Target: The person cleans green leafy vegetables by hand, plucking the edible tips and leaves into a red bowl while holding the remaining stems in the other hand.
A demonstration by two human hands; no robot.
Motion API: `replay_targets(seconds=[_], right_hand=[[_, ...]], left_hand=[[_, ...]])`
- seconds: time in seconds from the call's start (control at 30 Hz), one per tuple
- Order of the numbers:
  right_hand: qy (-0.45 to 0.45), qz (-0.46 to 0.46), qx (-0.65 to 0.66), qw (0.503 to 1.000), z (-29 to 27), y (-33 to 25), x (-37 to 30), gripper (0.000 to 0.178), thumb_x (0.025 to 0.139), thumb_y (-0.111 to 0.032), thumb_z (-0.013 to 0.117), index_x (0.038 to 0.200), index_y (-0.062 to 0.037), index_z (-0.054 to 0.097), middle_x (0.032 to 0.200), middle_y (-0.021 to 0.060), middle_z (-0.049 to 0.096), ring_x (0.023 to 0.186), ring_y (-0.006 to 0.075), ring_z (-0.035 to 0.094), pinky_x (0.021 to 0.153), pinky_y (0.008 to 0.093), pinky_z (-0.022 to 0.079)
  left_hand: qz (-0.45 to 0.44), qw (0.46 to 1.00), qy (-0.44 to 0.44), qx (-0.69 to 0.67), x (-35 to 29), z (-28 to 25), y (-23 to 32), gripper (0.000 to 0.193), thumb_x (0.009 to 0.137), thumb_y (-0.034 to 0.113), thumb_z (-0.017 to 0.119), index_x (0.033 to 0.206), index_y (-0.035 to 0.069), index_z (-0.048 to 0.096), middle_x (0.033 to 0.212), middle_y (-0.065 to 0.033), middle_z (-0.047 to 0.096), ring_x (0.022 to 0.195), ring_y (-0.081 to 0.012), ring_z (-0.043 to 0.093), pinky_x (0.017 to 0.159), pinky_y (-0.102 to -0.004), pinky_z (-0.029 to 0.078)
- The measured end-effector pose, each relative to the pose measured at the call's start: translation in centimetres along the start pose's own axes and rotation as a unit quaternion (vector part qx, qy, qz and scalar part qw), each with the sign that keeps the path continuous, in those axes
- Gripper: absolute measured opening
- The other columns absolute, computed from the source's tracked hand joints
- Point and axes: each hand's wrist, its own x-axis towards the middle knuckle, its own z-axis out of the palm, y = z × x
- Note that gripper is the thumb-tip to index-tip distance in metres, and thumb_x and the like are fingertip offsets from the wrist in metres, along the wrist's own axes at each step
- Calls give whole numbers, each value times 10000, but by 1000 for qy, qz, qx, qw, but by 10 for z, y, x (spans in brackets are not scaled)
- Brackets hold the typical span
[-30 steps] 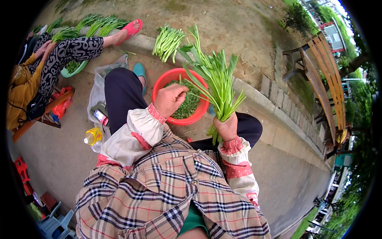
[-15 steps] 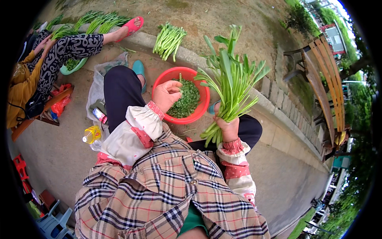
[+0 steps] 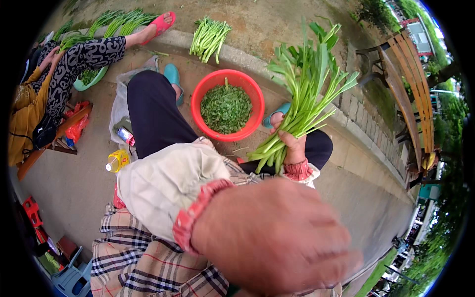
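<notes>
My right hand (image 3: 293, 145) is closed around the stems of a bunch of leafy greens (image 3: 308, 94), with long pale-green stalks and narrow leaves. The leaves point up and away, beyond my right knee. Close to the camera, my left hand (image 3: 274, 230) reaches across in front of my plaid shirt, its back showing and its fingers smeared by motion. Whether it holds anything is hidden. In front of me stands a round red basin (image 3: 196, 101) with chopped or torn green leaves (image 3: 225, 109) inside and one short stem sticking up.
A pile of trimmed stalks (image 3: 210, 38) lies on the curb ahead. At the left another person (image 3: 29, 106) sits on a wooden bench beside a green basin (image 3: 96, 81) and more greens. A yellow-labelled bottle (image 3: 118, 161) and a phone (image 3: 125, 136) are left of my knee; a slatted bench (image 3: 408, 89) stands right.
My left hand has left the red basin and swung back and right, up close to the camera. The bunch in my right hand has shifted slightly right.
</notes>
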Motion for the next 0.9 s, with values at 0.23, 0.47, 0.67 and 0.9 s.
replay_targets(seconds=[0.23, 0.47, 0.67, 0.9], right_hand=[[-26, -6, -23, 999, 3, -2, -2, 447, 705, -59, 603, 1120, 20, 456, 927, 109, 578, 790, 197, 587, 744, 329, 509], [-28, 16, 10, 999, 3, -7, -2, 451, 686, -55, 616, 1106, 8, 467, 934, 94, 558, 797, 195, 587, 756, 322, 507], [-32, 35, 1, 999, 7, -12, -3, 496, 651, -48, 623, 1116, 0, 460, 956, 84, 525, 793, 200, 587, 725, 315, 497], [-29, 34, -5, 999, 8, -10, -6, 506, 652, -37, 618, 1128, -4, 449, 940, 89, 538, 795, 203, 595, 718, 313, 495]], left_hand=[[20, 1000, 9, -13, 10, 16, 23, 202, 769, 131, 554, 917, 5, 610, 712, -49, 560, 600, -165, 564, 528, -282, 459], [-95, 990, -70, 79, -8, -48, 4, 148, 770, 39, 597, 904, -2, 645, 755, -83, 641, 630, -167, 614, 557, -261, 478], [-468, 870, 145, -60, -68, -31, -110, 227, 861, 97, 619, 1047, -31, 605, 802, -37, 638, 668, -64, 577, 591, -194, 469], [-437, 838, 253, -205, -67, -16, -154, 221, 852, 135, 654, 1008, -15, 607, 799, -21, 627, 630, -59, 569, 555, -199, 475]])
